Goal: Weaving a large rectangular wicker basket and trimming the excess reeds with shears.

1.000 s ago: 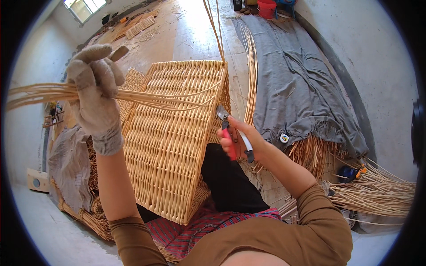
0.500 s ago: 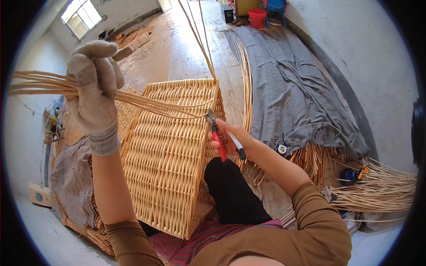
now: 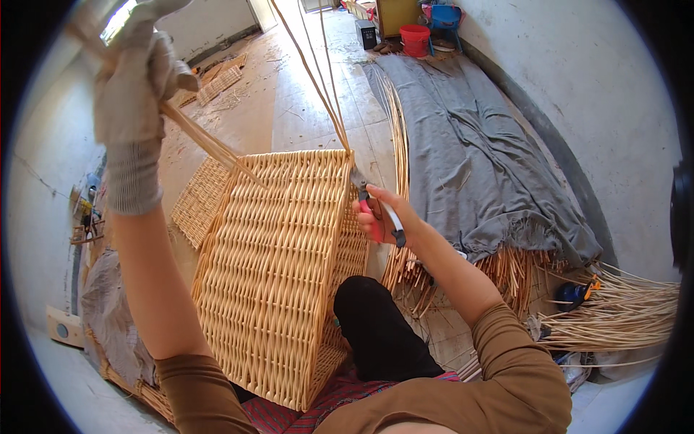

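A woven wicker basket [image 3: 267,282] rests tilted against my lap, its slatted weave facing up. My left hand [image 3: 131,101], in a pale knitted glove, is raised at the upper left and closed around a bundle of thin wicker rods [image 3: 206,143]. The rods' lower ends hang over the basket's upper part, blurred by motion. Beside the basket's upper right corner, my bare right hand [image 3: 403,208] grips pruning shears [image 3: 393,219] with one red and one white handle. Their blades point up, close to the basket's edge. Several long rods [image 3: 322,76] stand up from that corner.
A grey cloth [image 3: 470,159] covers a heap of rods on the right, with loose rods [image 3: 614,311] nearer me. A flat woven panel [image 3: 201,199] lies left of the basket. Farther off stand a red bucket [image 3: 415,40] and a blue chair [image 3: 446,17].
My left hand has swung up and slightly left with the rods. Their ends have come away from the basket's right edge. The shears have shifted slightly right.
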`<state>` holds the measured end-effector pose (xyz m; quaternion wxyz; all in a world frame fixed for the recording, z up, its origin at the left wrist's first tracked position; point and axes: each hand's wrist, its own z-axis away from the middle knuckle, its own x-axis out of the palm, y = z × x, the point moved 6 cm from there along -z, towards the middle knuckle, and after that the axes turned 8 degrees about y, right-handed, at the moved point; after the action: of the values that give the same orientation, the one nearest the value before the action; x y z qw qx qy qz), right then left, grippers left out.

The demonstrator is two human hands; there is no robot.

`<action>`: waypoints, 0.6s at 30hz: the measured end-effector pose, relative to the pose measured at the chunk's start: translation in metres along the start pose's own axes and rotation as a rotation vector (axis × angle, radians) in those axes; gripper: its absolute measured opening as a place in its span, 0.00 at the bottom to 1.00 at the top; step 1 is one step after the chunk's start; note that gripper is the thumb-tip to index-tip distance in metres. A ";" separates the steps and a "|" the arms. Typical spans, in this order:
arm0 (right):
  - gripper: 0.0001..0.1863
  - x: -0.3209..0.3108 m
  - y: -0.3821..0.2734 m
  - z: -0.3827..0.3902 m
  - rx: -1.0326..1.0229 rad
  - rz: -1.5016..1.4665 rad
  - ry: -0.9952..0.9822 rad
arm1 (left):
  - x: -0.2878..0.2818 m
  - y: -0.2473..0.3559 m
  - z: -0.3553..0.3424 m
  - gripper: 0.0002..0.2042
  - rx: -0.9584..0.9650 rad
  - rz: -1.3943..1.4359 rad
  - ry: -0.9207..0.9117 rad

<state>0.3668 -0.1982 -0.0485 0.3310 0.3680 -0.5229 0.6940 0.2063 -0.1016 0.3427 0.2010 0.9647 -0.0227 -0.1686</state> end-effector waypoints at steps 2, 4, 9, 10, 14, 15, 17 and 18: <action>0.26 0.009 -0.018 0.001 -0.017 0.036 0.033 | 0.025 -0.024 0.000 0.19 -0.209 -0.012 0.042; 0.26 -0.001 -0.034 -0.003 -0.039 0.066 0.064 | 0.081 -0.043 0.025 0.18 -0.545 -0.051 -0.152; 0.27 0.008 -0.034 -0.003 0.050 0.040 -0.013 | 0.162 -0.074 0.072 0.24 -0.697 0.374 -0.441; 0.27 0.007 -0.031 0.001 0.041 0.076 0.000 | 0.165 -0.075 0.076 0.25 -0.709 0.304 -0.432; 0.29 0.002 -0.034 -0.011 0.054 0.090 0.012 | 0.168 -0.071 0.081 0.25 -0.722 0.176 -0.423; 0.29 -0.001 -0.035 -0.010 0.052 0.093 0.009 | 0.166 -0.070 0.082 0.25 -0.736 0.116 -0.443; 0.29 -0.001 -0.039 -0.011 0.024 0.053 0.049 | 0.160 -0.069 0.083 0.23 -0.742 0.100 -0.444; 0.27 -0.003 -0.038 -0.015 0.025 0.023 0.117 | 0.156 -0.069 0.085 0.21 -0.747 0.091 -0.448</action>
<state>0.3977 -0.1749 -0.0353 0.3482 0.3247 -0.4982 0.7247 0.3229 -0.0878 0.1929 0.5337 0.7632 -0.0458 -0.3614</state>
